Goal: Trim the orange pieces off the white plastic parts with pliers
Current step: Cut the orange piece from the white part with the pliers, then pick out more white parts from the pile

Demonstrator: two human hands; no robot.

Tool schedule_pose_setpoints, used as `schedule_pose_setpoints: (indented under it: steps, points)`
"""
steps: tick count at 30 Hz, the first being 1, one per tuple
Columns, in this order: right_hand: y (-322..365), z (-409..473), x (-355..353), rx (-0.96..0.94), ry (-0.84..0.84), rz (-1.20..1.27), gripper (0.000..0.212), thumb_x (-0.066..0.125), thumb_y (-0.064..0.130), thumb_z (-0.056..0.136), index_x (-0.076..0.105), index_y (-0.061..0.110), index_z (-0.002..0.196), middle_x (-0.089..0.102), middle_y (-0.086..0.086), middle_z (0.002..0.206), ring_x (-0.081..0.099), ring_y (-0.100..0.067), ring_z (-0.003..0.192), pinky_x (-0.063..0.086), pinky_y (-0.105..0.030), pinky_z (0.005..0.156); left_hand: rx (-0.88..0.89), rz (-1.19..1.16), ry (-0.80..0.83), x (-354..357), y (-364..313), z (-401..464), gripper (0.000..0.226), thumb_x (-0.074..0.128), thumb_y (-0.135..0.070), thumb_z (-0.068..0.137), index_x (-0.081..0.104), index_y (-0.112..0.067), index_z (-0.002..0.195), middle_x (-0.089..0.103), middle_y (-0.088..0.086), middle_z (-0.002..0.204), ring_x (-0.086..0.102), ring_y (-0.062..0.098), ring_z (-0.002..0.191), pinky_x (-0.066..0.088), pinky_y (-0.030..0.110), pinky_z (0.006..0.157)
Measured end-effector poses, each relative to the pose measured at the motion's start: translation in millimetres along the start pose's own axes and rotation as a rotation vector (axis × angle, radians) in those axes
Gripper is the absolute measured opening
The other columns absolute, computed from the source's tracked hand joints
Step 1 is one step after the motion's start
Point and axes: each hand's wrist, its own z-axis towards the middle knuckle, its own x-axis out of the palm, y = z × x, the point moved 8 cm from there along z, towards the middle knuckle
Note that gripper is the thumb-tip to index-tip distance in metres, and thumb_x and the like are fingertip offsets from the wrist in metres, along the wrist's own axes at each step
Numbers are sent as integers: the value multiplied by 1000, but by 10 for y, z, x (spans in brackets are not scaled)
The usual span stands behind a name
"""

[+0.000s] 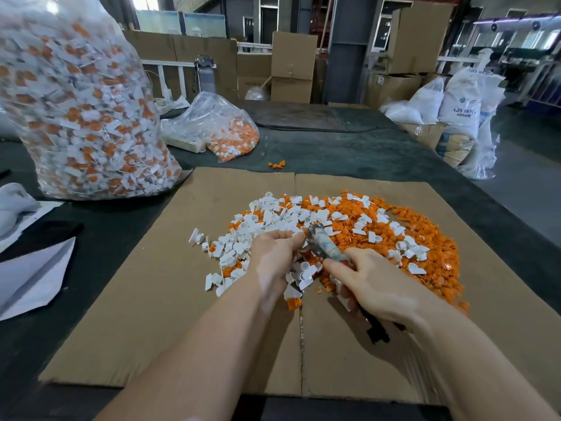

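Two hands at frame centre over a flattened cardboard sheet. Left hand: fingertips pinched together at the pliers' tip, presumably on a white part; the part itself is hidden. Right hand: curled round the pliers, long axis running lower right to upper left, head touching the left fingertips. Mixed pile of white parts and orange pieces just beyond. Bare cardboard lies lower left; the sheet's edges are well apart from both hands.
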Motion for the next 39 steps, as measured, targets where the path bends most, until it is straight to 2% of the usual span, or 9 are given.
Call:
schedule_pose_setpoints:
  steps: [7, 12, 17, 22, 26, 29, 31, 33, 39]
  points:
    - [-98, 47, 29, 17, -36, -51, 31, 42, 44, 95, 43, 19, 77, 51, -4, 79, 49, -18, 67, 38, -29, 60, -5, -15, -34, 10, 66, 2, 15, 63, -8, 88, 57, -6, 74, 60, 10, 71, 47, 13, 55, 37, 23, 51]
    - [-179, 80, 47, 1, -118, -17, 36, 46, 51, 91, 43, 20, 73, 52, -2, 80, 53, -19, 68, 40, -30, 59, 23, -4, -50, -13, 34, -11, 11, 63, -10, 89, 59, -4, 80, 59, 9, 67, 46, 6, 39, 34, 16, 38]
    - [-235, 44, -11, -44, -332, -29, 32, 51, 59, 82, 50, 27, 88, 46, 16, 79, 44, 0, 70, 27, -18, 54, 122, 43, -94, -104, -92, -32, 13, 61, -14, 91, 63, -9, 79, 64, 5, 69, 58, 6, 50, 49, 20, 49]
    - [-347, 86, -75, -23, -341, 47, 34, 56, 55, 82, 56, 23, 94, 56, 4, 84, 50, -9, 70, 30, -23, 56, 221, 146, -181, -422, -209, -22, 12, 58, -18, 92, 65, -9, 90, 58, 3, 70, 51, 6, 50, 39, 13, 43]
    - [-401, 83, -221, 23, -457, -147, 39, 58, 53, 82, 55, 21, 104, 52, 5, 92, 50, -16, 89, 36, -29, 64, 417, 335, -337, -761, -444, 10, 7, 58, -19, 93, 65, -17, 91, 61, -6, 77, 53, 3, 64, 41, 7, 52]
    - [-504, 76, -340, 79, -550, -310, 45, 59, 52, 83, 56, 15, 108, 55, 0, 98, 51, -20, 95, 40, -31, 70, 442, 452, -461, -1098, -504, 94, 12, 54, -14, 94, 65, -17, 94, 62, -6, 81, 55, 2, 57, 40, 8, 44]
    - [-588, 83, -388, 127, -586, -397, 50, 57, 53, 83, 56, 13, 113, 59, -6, 105, 52, -24, 101, 43, -34, 77, 411, 550, -524, -1292, -462, 164, 16, 52, -13, 95, 67, -15, 102, 66, 1, 92, 59, 3, 68, 45, 11, 59]
    - [-656, 95, -402, 165, -606, -468, 54, 56, 55, 83, 56, 12, 115, 60, -8, 109, 52, -26, 105, 43, -35, 79, 369, 627, -573, -1436, -383, 226, 22, 51, -15, 95, 67, -11, 110, 67, 6, 107, 61, 16, 92, 47, 27, 83]
    - [-793, 104, -327, 226, -605, -543, 60, 47, 62, 84, 58, 11, 114, 57, -9, 115, 49, -28, 109, 43, -39, 84, 327, 660, -610, -1530, -293, 245, 26, 52, -18, 96, 65, -8, 116, 65, 9, 117, 57, 25, 109, 40, 30, 90]
